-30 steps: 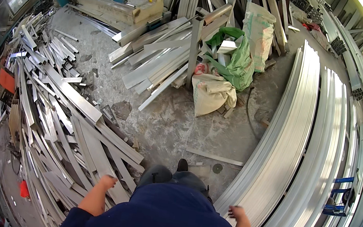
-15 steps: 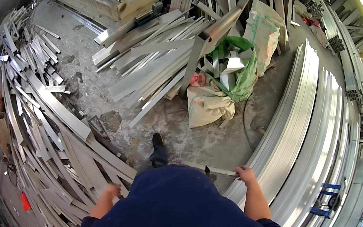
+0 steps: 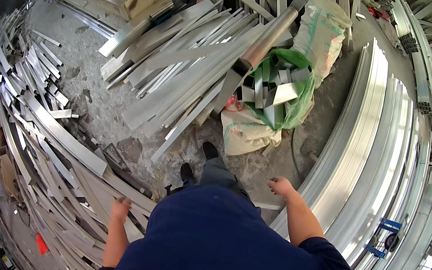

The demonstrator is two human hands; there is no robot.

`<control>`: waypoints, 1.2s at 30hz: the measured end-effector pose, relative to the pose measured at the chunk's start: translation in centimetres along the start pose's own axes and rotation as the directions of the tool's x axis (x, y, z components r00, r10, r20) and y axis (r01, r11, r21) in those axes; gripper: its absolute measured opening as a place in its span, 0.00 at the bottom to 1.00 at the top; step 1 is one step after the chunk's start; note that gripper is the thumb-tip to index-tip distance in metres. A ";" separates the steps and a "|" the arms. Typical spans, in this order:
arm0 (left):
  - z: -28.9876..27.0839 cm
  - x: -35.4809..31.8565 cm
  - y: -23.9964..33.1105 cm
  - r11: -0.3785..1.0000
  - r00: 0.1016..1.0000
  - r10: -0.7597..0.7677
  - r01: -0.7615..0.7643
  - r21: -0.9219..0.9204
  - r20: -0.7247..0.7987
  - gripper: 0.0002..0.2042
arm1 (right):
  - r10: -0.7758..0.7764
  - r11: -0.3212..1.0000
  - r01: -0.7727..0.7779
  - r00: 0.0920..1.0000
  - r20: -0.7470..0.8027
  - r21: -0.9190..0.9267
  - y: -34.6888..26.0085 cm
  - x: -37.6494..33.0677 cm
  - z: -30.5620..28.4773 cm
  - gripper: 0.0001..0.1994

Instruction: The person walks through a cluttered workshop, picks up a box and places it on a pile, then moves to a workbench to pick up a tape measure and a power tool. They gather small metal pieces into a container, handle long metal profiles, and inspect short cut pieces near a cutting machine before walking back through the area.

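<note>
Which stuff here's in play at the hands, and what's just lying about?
Nearest the hands:
- left hand: jumbled metal profiles
- right hand: stacked long metal profiles

Lying about:
- green sack of metal offcuts
- two whitish sacks
- blue wheeled frame

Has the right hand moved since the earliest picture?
Yes, the right hand has moved forward, and is now nearer the green bag.

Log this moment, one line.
left hand: near metal strips, nothing visible held | right hand: near long bars, nothing visible held | ahead: green sack, metal offcuts inside
</note>
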State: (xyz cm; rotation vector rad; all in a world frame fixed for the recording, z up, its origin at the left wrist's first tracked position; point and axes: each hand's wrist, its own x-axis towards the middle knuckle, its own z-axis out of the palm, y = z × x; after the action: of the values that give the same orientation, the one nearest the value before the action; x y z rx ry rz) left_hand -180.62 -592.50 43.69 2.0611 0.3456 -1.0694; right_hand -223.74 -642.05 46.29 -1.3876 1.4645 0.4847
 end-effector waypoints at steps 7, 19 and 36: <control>2.9 -8.2 0.5 0.920 0.985 -0.056 -0.014 0.392 0.166 0.11 | -0.037 0.988 0.041 0.999 -0.026 0.150 -6.9 8.0 -3.4 0.19; 3.9 -3.8 7.8 0.997 0.997 -0.074 0.074 0.022 0.005 0.11 | -0.025 0.989 0.050 0.985 0.170 -0.142 -12.0 10.3 -4.9 0.21; 2.5 -4.6 -1.5 0.855 0.991 -0.134 0.121 0.504 -0.011 0.17 | 0.076 0.449 0.089 0.988 -0.137 0.889 -23.4 12.0 -11.2 0.31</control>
State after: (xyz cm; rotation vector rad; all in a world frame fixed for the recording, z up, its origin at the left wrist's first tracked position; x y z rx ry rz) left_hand -185.67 -592.86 45.72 2.5104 0.2026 -1.3774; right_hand -204.72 -663.27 48.57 -0.5362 1.4750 -0.4378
